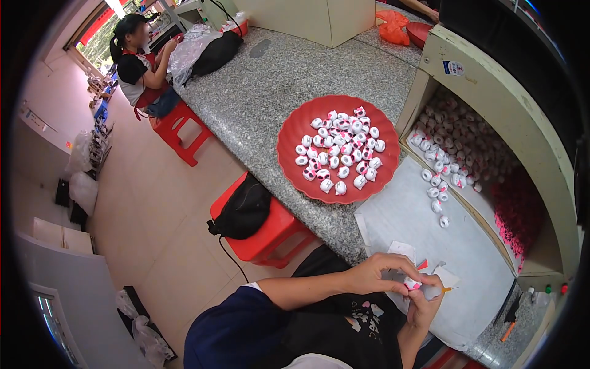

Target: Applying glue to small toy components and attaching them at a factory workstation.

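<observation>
A small white cat-head piece with pink markings (412, 283) is pinched between my two hands at the near right. The thumb and fingers of my left hand (376, 272) close on it from the left. My right hand (425, 305) grips it from below and the right. A whitish wrap-like patch shows at the right fingers, too unclear to name. Next to them lie a small red piece (422, 264), a thin yellow-orange tip (450, 289) and scraps of white paper (402, 249). Beneath is a large white sheet (405, 212).
A red scalloped plate (289, 157) holds many similar pieces on the speckled stone counter (258, 92). More spill from a cream shelf unit (491, 74) at right onto the sheet. A black bag (244, 209) rests on a red stool (270, 245). A person (142, 74) sits at far left.
</observation>
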Tool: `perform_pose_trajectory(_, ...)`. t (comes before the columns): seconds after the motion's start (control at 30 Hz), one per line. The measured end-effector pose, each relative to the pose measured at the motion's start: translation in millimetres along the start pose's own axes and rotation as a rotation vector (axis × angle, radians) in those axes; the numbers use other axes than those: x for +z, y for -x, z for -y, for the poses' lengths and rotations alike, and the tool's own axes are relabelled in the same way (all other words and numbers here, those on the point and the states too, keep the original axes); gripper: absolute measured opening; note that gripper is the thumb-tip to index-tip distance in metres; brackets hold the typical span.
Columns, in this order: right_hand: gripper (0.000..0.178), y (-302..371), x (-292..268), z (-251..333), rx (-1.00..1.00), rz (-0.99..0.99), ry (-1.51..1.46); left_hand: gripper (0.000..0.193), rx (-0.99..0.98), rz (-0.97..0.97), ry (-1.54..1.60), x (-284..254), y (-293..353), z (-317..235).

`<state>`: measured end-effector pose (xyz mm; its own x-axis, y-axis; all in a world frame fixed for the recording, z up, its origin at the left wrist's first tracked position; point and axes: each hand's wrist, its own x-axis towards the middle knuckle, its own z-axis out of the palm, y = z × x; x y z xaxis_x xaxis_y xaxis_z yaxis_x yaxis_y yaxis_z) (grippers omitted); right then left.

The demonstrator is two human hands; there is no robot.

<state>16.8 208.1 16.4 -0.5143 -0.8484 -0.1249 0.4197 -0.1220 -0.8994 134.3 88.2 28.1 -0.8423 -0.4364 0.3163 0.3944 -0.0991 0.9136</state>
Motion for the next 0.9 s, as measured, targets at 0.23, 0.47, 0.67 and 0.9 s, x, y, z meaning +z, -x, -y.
perform_pose_trajectory(0.23,0.037,1.6,-6.6,20.9,-0.094,-0.088,0.218,0.025,0.081,-0.449,-0.845,-64.3,4.3,-35.0)
perform_pose_trajectory(0.47,0.048,10.4,-34.5,24.0,-0.060,-0.230,0.189,0.018,0.181,-0.325,-1.172,-71.6,-20.4,-37.4)
perform_pose_trajectory(0.67,0.057,16.9,-40.1,26.3,-0.195,-0.214,0.200,0.021,0.246,0.004,-1.183,-15.6,-101.9,29.0)
perform_pose_trajectory(0.9,0.039,30.2,-56.0,26.0,-0.194,-0.185,0.131,0.021,0.281,0.216,-1.481,-2.1,-117.5,50.9)
